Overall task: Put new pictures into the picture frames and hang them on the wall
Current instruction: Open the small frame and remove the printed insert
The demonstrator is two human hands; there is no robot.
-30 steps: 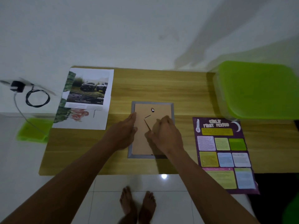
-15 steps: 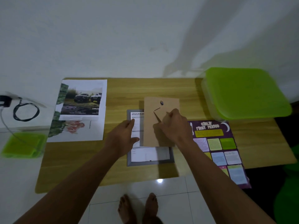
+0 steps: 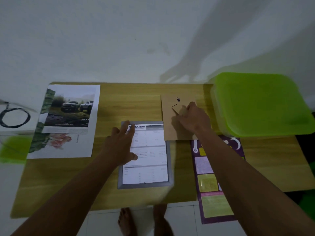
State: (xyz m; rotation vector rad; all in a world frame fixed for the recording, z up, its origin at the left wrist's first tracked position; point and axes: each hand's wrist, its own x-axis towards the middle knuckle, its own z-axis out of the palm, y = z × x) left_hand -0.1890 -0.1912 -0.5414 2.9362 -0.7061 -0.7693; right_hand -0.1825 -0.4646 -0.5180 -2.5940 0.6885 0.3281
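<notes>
**Picture frame**: grey, lying on the table near its front edge. Its back is off, so it is judged to be face down.

**Contents:** one printed sheet, white with a heading and rows of small text, lies inside the frame. It is judged to be the old insert, not yet taken out.

**Backing board**: brown, with a hanger ring and a fold-out stand. It is out of the frame, up and to the right of it. Its lower edge overlaps the frame's top right corner and the top of the purple poster. Whether it lies flat or is held just above the table cannot be told.

**Right hand**: on the board, fingers curled, pinching at the stand flap.

**Left hand**: fingers straight and spread, palm down on the left side of the frame and sheet. It grasps nothing and appears to steady the frame.

**Candidate new pictures:**
- Truck print, lying on a flower print at the table's left.
- Purple poster at the right, hanging over the front edge.

**Other:** green box at the far right; coiled cable off the table's left.

**Done:** frame opened and backing taken off.

**Left:**
- Lift out the sheet.
- Lay in a new picture.
- Refit the board.
- Hang the frame on the wall.

Nothing hangs on the visible wall, and only this one frame is in view. Judged to be at an early stage.
</notes>
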